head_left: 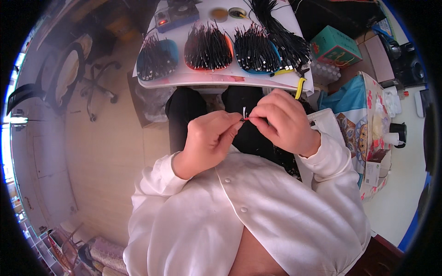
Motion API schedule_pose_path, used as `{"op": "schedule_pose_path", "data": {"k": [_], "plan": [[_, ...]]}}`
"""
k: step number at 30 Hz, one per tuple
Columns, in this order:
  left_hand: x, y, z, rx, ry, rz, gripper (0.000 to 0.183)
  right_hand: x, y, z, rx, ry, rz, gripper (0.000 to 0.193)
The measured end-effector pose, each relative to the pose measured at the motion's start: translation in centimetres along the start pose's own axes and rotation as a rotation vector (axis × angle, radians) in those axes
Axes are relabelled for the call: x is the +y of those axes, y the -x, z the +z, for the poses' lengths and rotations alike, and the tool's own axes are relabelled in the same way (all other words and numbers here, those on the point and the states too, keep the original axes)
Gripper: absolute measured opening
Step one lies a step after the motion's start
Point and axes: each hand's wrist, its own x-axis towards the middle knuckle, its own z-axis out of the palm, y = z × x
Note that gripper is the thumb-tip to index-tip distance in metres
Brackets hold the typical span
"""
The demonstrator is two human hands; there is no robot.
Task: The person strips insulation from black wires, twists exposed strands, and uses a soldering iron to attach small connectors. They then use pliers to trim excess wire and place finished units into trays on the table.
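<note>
My left hand (209, 138) and my right hand (285, 120) meet above my lap, both closed in a pinch. Between their fingertips runs a thin wire (247, 118) with a red part and a dark part. Thin white strands (244, 111) stick up beside it. Most of the wire is hidden by the fingers, so its ends cannot be made out. On the white table (198, 82) beyond lie bunches of short black cables (207, 46) with small metal plugs, heaped on a red tray (229, 46), a left blue tray (171, 48) and a right blue tray (262, 71).
Yellow-handled pliers (300, 88) overhang the table's right front corner. A blue device (182, 22) with a red light and an open tin (237, 13) stand at the back. Rightward are a green box (335, 46) and a patterned cloth (352, 124); leftward, a wheeled chair (99, 83).
</note>
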Motion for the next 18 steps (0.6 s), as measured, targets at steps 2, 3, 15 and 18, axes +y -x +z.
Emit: {"op": "schedule_pose_path", "data": {"k": [2, 3, 15, 18], "plan": [[-0.2, -0.1, 0.2, 0.016, -0.147, 0.170, 0.018, -0.3, 0.2, 0.0, -0.117, -0.348, 0.344, 0.012], [-0.4, -0.2, 0.4, 0.035, -0.192, 0.250, 0.019, -0.4, 0.4, -0.3, -0.213, -0.593, 0.670, 0.008], [0.3, 0.0, -1.5, -0.212, 0.492, -0.145, 0.009, -0.1, -1.4, -1.6, -0.110, -0.335, -0.114, 0.024], [0.8, 0.6, -1.4, -0.200, 0.618, -0.252, 0.011, -0.2, -1.3, -1.3, -0.085, -0.371, -0.135, 0.020]]}}
